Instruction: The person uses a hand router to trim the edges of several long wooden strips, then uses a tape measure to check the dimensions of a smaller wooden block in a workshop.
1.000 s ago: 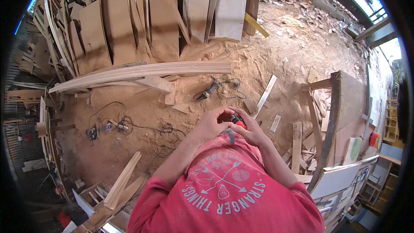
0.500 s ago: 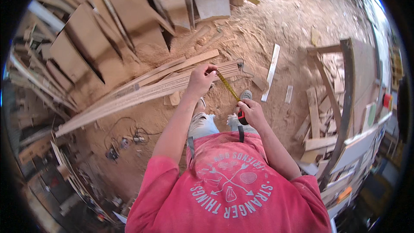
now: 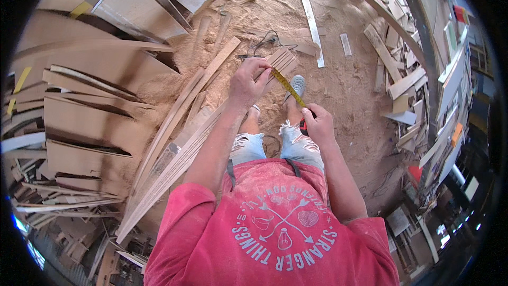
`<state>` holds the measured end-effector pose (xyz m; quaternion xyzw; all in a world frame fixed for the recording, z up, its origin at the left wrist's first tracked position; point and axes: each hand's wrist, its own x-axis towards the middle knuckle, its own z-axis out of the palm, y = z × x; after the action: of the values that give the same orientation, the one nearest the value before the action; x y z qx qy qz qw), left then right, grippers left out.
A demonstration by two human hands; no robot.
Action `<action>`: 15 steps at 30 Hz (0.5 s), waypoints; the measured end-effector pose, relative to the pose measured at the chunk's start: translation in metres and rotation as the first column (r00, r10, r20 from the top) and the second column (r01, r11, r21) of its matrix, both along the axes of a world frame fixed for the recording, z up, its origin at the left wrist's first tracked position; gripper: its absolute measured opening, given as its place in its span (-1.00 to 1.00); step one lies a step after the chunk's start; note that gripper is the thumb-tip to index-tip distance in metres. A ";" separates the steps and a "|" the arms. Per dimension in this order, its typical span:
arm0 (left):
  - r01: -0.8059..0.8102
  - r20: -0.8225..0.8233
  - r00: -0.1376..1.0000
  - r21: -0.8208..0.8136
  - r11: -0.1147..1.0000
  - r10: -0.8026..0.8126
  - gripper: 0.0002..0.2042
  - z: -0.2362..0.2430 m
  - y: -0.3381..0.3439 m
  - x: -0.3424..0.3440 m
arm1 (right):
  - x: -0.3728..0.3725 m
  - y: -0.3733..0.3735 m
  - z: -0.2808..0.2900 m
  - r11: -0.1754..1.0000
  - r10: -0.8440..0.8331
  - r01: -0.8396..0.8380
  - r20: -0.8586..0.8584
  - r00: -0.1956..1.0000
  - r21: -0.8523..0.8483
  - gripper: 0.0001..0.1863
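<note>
Over the sawdust-covered floor (image 3: pixel 352 111), your left hand (image 3: pixel 246 82) pinches the yellow tape (image 3: pixel 289 88) near the long boards (image 3: pixel 286 60); your right hand (image 3: pixel 319 123) grips its red case (image 3: pixel 303 126). Keep the span straight, untwisted.

Near side, pale grey capital lettering (image 3: pixel 299 262) rings crossed arrows (image 3: pixel 284 217) on the dusty red fabric T-shirt (image 3: pixel 211 254); farther out, the thin yellow tape-measure blade (image 3: pixel 288 87) carries markings too small to read!

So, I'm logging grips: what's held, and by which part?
A red-black tape measure with yellow blade: right hand grips the case, left hand the blade's free end.
</note>
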<state>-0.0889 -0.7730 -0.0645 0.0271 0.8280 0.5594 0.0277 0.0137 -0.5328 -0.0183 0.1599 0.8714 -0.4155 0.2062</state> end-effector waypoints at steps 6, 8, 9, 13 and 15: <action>-0.068 0.160 0.985 0.009 0.998 0.066 -0.77 0.004 0.000 0.000 | 0.008 -0.012 0.004 0.995 -0.038 0.052 -0.165 0.986 0.080 -0.80; -0.066 0.230 0.972 0.038 0.997 0.055 -0.71 0.003 0.000 -0.001 | 0.008 -0.012 0.007 0.992 -0.014 0.032 -0.148 0.989 0.118 -0.81; -0.057 0.233 0.971 0.037 0.998 0.047 -0.71 0.005 0.000 -0.002 | 0.009 -0.012 0.007 0.992 -0.023 0.040 -0.145 0.989 0.117 -0.81; -0.062 0.314 0.949 0.071 0.996 0.036 -0.72 0.013 0.000 -0.005 | 0.008 -0.011 0.007 0.990 -0.005 0.026 -0.149 0.989 0.141 -0.81; -0.056 0.340 0.940 0.083 0.995 0.025 -0.72 0.013 0.001 -0.005 | 0.008 -0.011 0.007 0.987 0.001 0.023 -0.149 0.989 0.158 -0.81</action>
<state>-0.0941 -0.7724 -0.0520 -0.0852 0.7849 0.5934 0.1566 0.0214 -0.5435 -0.0112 0.1492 0.9138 -0.3564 0.1250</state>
